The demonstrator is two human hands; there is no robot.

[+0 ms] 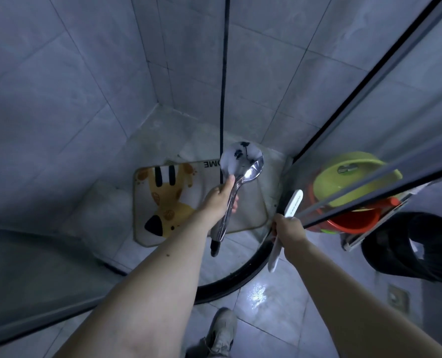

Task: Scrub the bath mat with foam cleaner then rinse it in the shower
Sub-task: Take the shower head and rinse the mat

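Bath mat flat on shower floor, long axis 9-to-3, lying at 12 o'clock beyond left hand, whose fingers clench the shower head above it, apparently not spraying; right hand, farther off, grips white brush.

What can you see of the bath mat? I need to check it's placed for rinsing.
The bath mat lies flat on the tiled shower floor, pale with rounded corners, a yellow spotted giraffe printed upside down and dark letters along its far edge. The left hand and its chrome shower head hide its middle. No foam is discernible.
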